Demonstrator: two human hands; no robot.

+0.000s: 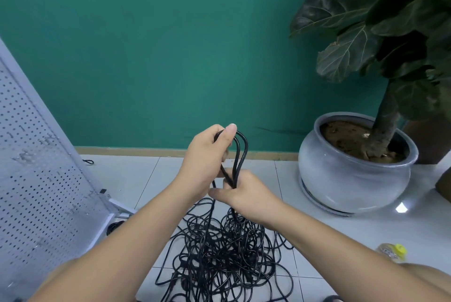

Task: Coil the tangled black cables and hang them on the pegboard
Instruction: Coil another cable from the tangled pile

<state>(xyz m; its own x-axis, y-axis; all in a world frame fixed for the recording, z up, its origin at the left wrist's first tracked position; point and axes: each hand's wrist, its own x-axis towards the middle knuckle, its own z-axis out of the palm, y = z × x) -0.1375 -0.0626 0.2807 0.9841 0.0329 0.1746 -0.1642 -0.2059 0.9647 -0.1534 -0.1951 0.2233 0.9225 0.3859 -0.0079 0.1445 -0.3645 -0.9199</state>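
At frame centre the left hand pinches the top of a cable loop while the right hand curls round its base, so pulling up could cinch knots in the tangle below.

pegboard walls off the left, its foot jutting onto the floor. pot blocks the right, leaves overhanging it. cables sprawl over the middle tiles. bare floor strip between pile and foot, another behind the pile up to the wall. bottle lies near right.
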